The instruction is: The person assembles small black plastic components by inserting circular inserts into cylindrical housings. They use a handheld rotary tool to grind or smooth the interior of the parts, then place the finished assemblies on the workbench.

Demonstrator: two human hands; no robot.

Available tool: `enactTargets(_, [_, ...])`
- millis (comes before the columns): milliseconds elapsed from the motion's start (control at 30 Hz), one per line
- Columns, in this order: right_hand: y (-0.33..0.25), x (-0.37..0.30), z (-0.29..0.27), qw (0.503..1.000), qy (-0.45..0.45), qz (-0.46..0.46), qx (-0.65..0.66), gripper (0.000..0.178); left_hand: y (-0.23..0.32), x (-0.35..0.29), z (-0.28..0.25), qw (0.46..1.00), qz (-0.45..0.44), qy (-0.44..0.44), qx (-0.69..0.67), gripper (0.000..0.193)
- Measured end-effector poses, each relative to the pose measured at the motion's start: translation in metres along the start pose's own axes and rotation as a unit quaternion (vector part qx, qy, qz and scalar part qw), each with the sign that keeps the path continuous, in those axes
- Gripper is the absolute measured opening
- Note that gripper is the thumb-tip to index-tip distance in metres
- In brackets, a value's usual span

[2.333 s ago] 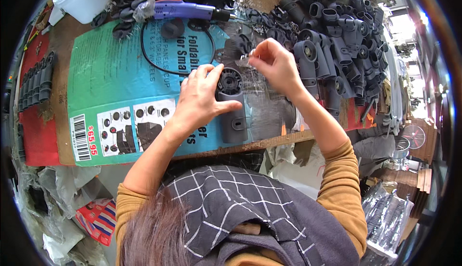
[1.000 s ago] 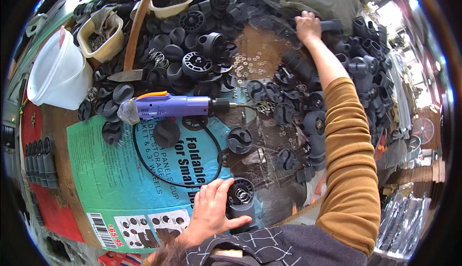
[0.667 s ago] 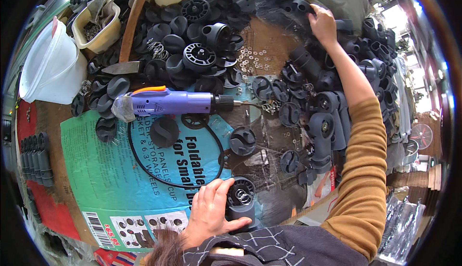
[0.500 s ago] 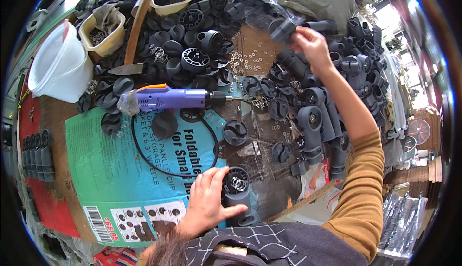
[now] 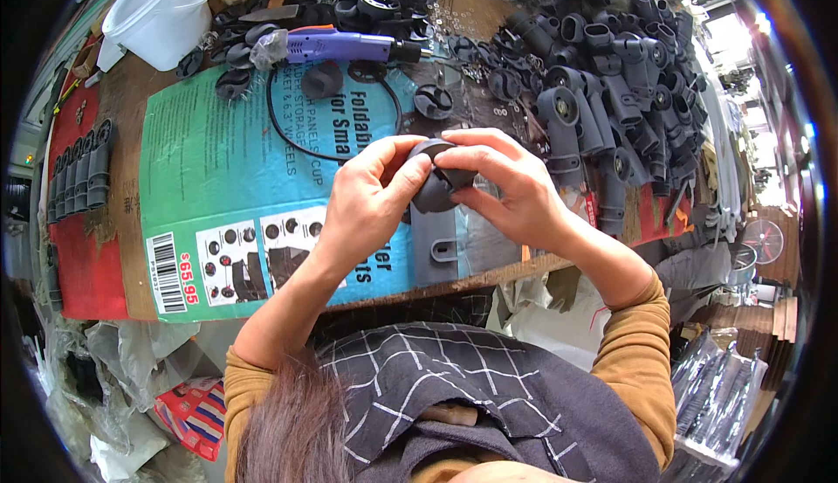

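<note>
Both hands meet over a round dark grey plastic knob (image 5: 431,190) with a raised curved grip. My left hand (image 5: 362,203) pinches its left side between thumb and forefinger. On the other side, the fingers and thumb of my right hand (image 5: 513,184) close round it. Beneath lies a grey plastic fitting (image 5: 433,243) with a slotted lower end; the knob and hands hide its round end, so I cannot tell how far the knob is seated. A purple electric screwdriver (image 5: 340,45) rests beyond my hands, near a loose knob (image 5: 433,101).
A printed green-blue cardboard sheet (image 5: 201,195) covers the worktop. Grey fittings (image 5: 611,90) heap at the right, and several more stand in a row (image 5: 80,177) at far left. A white bucket (image 5: 161,16) and a hammer (image 5: 278,3) are at the back left.
My right hand has come back from the far right pile to the fitting, and my left hand has risen off the fitting's side to the knob. The view has tilted nearer my body.
</note>
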State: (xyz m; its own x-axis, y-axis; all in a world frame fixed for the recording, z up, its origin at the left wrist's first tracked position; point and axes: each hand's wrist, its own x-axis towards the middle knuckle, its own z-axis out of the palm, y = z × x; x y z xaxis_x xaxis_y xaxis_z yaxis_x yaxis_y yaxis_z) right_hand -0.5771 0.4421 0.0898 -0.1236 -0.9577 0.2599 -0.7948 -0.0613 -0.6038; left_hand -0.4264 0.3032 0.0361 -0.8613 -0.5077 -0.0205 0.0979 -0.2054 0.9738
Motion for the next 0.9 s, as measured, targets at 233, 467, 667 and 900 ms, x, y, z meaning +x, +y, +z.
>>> enactTargets(233, [0.04,-0.056,0.013,0.965,0.08,0.243,-0.062,0.037,-0.027,0.001,-0.011,0.892,0.063,-0.053,0.445,0.09])
enactTargets(467, [0.038,-0.05,0.014,0.97,0.15,0.185,0.043,0.035,-0.045,-0.006,-0.004,0.875,0.032,-0.056,0.479,0.091])
enactTargets(667, [0.015,-0.019,0.025,0.995,0.053,0.072,-0.039,0.039,-0.047,-0.01,-0.005,0.883,0.054,-0.045,0.465,0.086])
enactTargets(900, [0.034,-0.019,0.035,0.992,-0.047,0.113,-0.015,0.037,-0.052,-0.005,-0.011,0.904,0.04,-0.04,0.423,0.068])
